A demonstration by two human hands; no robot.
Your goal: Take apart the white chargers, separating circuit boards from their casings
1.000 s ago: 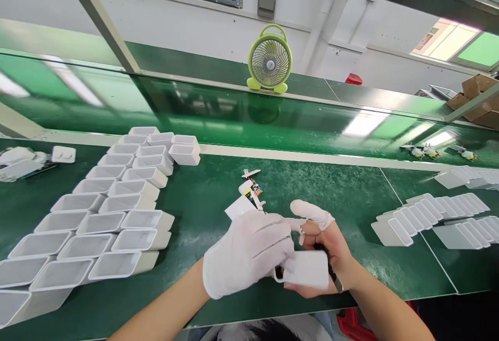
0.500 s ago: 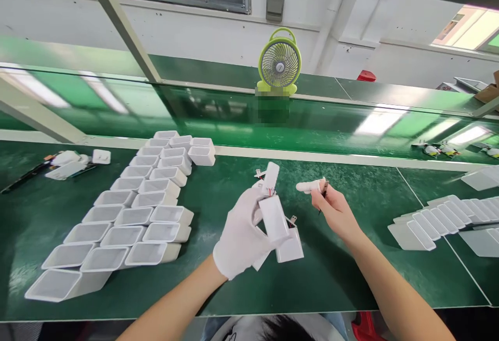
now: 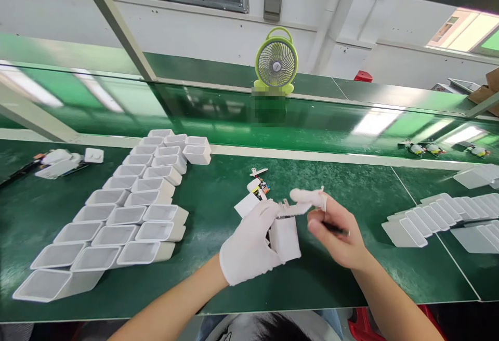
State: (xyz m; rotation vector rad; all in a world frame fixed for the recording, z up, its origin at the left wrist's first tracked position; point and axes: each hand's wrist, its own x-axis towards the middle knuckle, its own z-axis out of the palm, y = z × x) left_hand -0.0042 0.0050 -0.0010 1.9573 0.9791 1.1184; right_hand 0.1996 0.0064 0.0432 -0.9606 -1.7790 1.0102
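Note:
My left hand [image 3: 247,245], in a white glove, is closed around a white box-shaped housing [image 3: 287,239]. A white end piece with metal prongs [image 3: 294,209] lies across the housing's top, tilted. My right hand [image 3: 341,232] has a white cover on its index finger, which reaches out to the tip of that end piece. A dark, thin tool [image 3: 336,228], blurred, sits in its curled fingers; its kind is unclear. Just beyond my left hand, another white housing [image 3: 245,205] lies beside a small circuit board [image 3: 265,187] and a white cap with prongs [image 3: 257,172].
Rows of open white housings [image 3: 117,236] stand at left, near loose parts and a dark tool [image 3: 58,163]. More white housings [image 3: 424,221] lie stacked at right. Small assemblies [image 3: 424,147] and a green fan [image 3: 276,65] are along the back.
The housing my left hand held is now on the table beyond it, and that hand grips the other housing. My right index finger has moved to the end piece.

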